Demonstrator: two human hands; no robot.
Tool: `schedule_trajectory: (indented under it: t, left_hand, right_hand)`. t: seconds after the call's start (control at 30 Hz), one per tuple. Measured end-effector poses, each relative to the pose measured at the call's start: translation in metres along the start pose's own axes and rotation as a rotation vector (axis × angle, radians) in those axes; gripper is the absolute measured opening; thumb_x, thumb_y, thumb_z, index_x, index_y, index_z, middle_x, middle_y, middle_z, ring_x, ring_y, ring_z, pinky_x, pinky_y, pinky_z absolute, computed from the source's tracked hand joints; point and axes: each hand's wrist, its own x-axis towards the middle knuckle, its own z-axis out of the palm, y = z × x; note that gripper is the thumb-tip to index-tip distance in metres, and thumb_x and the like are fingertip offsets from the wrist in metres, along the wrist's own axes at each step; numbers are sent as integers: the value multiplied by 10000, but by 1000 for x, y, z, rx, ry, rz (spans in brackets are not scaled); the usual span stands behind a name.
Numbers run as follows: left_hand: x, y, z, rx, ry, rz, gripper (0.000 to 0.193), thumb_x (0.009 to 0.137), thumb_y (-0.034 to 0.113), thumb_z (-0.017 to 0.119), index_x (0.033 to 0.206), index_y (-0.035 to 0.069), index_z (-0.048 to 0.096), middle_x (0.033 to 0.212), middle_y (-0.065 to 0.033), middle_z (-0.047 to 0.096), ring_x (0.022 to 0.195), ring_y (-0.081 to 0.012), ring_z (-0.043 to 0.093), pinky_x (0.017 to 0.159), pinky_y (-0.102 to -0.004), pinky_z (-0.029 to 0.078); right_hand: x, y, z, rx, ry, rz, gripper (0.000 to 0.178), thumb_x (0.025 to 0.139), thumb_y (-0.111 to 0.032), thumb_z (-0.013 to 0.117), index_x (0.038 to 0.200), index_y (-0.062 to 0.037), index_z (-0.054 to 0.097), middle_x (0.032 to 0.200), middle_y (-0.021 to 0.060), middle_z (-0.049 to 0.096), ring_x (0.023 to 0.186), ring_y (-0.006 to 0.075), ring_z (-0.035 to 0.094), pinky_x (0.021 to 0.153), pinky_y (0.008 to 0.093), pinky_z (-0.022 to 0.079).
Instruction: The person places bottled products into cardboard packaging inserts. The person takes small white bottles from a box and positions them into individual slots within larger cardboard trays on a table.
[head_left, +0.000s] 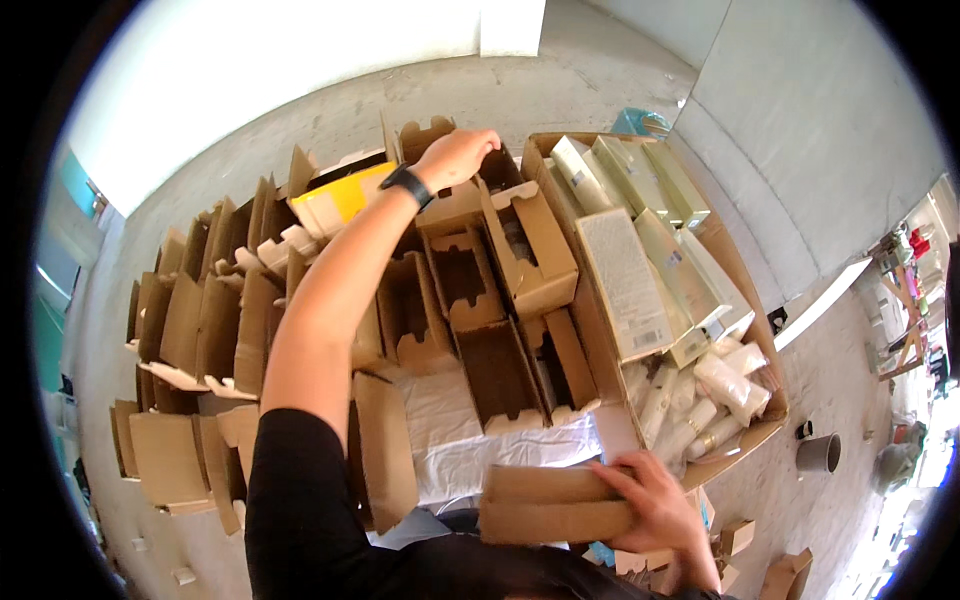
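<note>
My left hand (458, 160), with a dark watch band on its wrist, is stretched out over the far row of open cardboard boxes (502, 168). Its fingers are curled together at a box's far edge; whatever they pinch, if anything, is hidden. Close to my body, my right hand (655, 502) grips the right end of a small brown cardboard box (550, 500), which lies sideways. Between the hands stand several open-topped cardboard boxes (490, 375) in rows. One box (530, 250) has something dark inside that I cannot make out.
On the right, a large carton (780, 420) holds pale flat packages (625, 280) and white wrapped tubes (685, 420). More open boxes (170, 450) crowd the left, one with a yellow panel (345, 198). White cloth (460, 430) covers the near surface. A grey bucket (820, 454) stands on the floor.
</note>
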Motion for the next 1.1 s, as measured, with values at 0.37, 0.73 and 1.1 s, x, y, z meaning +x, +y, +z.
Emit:
schedule_trajectory:
  t: [0.37, 0.73, 1.1]
  left_hand:
    - [87, -38, 75, 316, -804, -82, 572, 942, 198, 506, 1485, 172, 329, 1315, -168, 574, 1131, -341, 579, 913, -445, 468]
    - [93, -58, 63, 97, -442, -170, 518, 953, 257, 423, 1331, -98, 420, 1221, -333, 560, 1119, -390, 587, 920, -443, 476]
    - [36, -78, -110, -181, 538, -157, 697, 919, 596, 460, 1126, -52, 609, 1134, -217, 645, 1057, -330, 609, 926, -434, 463]
  right_hand:
    - [-31, 28, -89, 511, 886, 255, 1106, 391, -282, 772, 1375, 78, 416, 1314, 179, 533, 1208, 295, 518, 1054, 404, 369]
    - [133, 21, -164, 384, 955, 168, 891, 623, -303, 675, 1393, 48, 397, 1255, 181, 553, 1172, 271, 537, 1017, 351, 383]
    - [371, 65, -165, 111, 830, 195, 883, 719, -522, 676, 1410, -59, 379, 1319, 265, 487, 1258, 356, 458, 992, 489, 421]
